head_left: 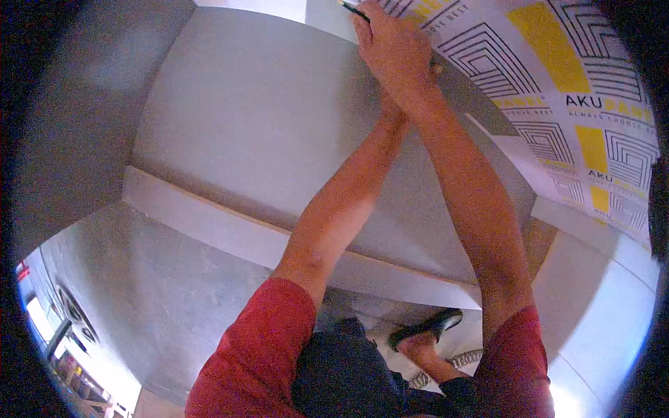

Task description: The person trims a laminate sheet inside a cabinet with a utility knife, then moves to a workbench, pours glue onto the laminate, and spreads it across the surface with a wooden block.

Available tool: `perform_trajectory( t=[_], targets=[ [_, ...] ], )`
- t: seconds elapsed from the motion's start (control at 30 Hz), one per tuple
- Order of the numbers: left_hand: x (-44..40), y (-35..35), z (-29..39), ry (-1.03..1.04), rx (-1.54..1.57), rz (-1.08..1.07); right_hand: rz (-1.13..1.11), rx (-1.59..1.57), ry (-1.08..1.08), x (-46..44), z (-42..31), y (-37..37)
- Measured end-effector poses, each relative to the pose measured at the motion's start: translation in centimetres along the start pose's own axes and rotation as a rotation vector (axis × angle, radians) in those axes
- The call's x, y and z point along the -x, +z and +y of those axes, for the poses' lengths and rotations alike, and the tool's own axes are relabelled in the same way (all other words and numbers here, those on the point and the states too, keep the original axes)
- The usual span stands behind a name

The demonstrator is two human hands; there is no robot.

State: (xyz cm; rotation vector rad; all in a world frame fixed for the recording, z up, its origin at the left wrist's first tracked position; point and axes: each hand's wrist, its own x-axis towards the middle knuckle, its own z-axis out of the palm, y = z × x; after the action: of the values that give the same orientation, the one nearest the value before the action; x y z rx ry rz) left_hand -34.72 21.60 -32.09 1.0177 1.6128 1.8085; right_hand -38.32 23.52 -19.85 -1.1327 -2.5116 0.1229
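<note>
My right hand is near the top of the view, its fingers closed round a dark pencil whose pale tip points up and left. Crossing behind it, my left forearm reaches up to the same spot. Most of my left hand is hidden behind my right hand and wrist; only what looks like a fingertip shows. Both hands are over the upper edge of a large grey panel, beside printed white and yellow sheeting.
A grey wall-like panel rises at the left. A pale ledge runs across below the grey surface. Down on the floor are a foot in a dark sandal and a coiled hose. Shelving stands at the lower left.
</note>
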Motion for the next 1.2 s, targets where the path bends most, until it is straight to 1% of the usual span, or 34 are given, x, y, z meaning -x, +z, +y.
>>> perform_trajectory(
  t=[0.07, 0.13, 0.17, 0.23, 0.27, 0.33, 0.47, 0.53, 0.57, 0.63, 0.67, 0.73, 0.77, 0.83, 0.87, 0.93, 0.97, 1.0, 1.03, 1.07, 1.13, 1.17, 1.2],
  targets=[
    [0.3, 0.2, -0.2, -0.010, 0.055, -0.019, 0.001, -0.071, -0.038, -1.6, -0.9, 0.9],
    [0.4, 0.3, -0.3, -0.020, 0.112, -0.045, 0.108, 0.103, -0.112, -2.9, -1.2, 2.6],
    [0.5, 0.2, -0.3, -0.022, 0.132, -0.055, 0.106, 0.098, -0.122, -3.4, -1.4, 2.9],
    [0.7, 0.2, -0.1, -0.024, 0.157, -0.059, 0.070, 0.149, -0.051, -4.1, -1.7, 3.3],
    [0.9, 0.1, 0.0, -0.016, 0.156, -0.044, 0.070, 0.145, -0.058, -4.2, -1.8, 3.4],
    [0.7, 0.4, 0.2, -0.005, 0.124, 0.110, 0.106, 0.097, -0.153, -4.3, -1.8, 3.6],
    [0.6, 0.6, -0.5, -0.145, 0.248, 0.033, 0.079, 0.087, -0.086, -4.8, -2.3, 4.2],
    [0.5, 1.0, -1.0, -0.180, 0.284, 0.006, 0.159, 0.014, -0.179, -4.7, -2.2, 4.4],
    [0.5, 1.0, -1.4, -0.136, 0.177, -0.018, 0.160, 0.020, -0.174, -4.2, -2.2, 3.8],
    [0.3, 1.0, -2.0, -0.092, 0.080, -0.053, 0.050, 0.150, -0.035, -3.0, -2.3, 2.2],
    [0.0, 0.7, -1.7, -0.046, 0.002, -0.024, 0.050, 0.164, -0.026, -2.2, -1.0, 2.4],
    [0.0, 0.4, -0.9, -0.002, -0.049, -0.019, 0.253, 0.138, -0.156, 0.4, 3.4, 2.8],
    [-0.1, 0.2, -0.2, -0.022, -0.046, -0.014, 0.252, 0.169, -0.138, 1.8, 4.9, 1.8],
    [-0.5, -0.2, 1.0, -0.060, -0.037, -0.004, 0.148, 0.279, -0.041, 5.2, 7.4, -1.0],
    [-0.8, -0.5, 1.4, -0.078, -0.037, 0.004, 0.149, 0.307, -0.027, 6.8, 8.9, -2.2],
    [-1.0, -0.4, 1.4, -0.094, -0.028, 0.000, 0.014, 0.344, 0.155, 10.1, 12.2, -4.4],
    [-1.1, -0.3, 1.3, -0.034, -0.134, 0.017, 0.017, 0.357, 0.167, 11.8, 13.7, -5.5],
    [-1.2, -0.1, 1.0, 0.027, -0.242, 0.038, 0.092, 0.346, 0.134, 13.4, 15.0, -6.6],
    [-1.2, 0.0, 0.8, 0.032, -0.236, 0.027, 0.166, 0.333, 0.100, 14.9, 16.2, -7.6],
    [-1.3, 0.0, 0.6, 0.029, -0.231, 0.031, 0.171, 0.340, 0.106, 16.1, 17.1, -8.7],
    [-1.3, 0.2, 0.0, 0.028, -0.223, 0.026, -0.093, 0.484, 0.442, 18.4, 19.0, -10.9],
    [-1.4, 0.4, -0.3, 0.009, -0.234, 0.023, -0.089, 0.488, 0.450, 19.5, 20.3, -11.6],
    [-1.4, 0.3, -0.2, -0.009, -0.245, 0.021, -0.032, 0.452, 0.459, 20.8, 21.4, -11.8]
  ],
)
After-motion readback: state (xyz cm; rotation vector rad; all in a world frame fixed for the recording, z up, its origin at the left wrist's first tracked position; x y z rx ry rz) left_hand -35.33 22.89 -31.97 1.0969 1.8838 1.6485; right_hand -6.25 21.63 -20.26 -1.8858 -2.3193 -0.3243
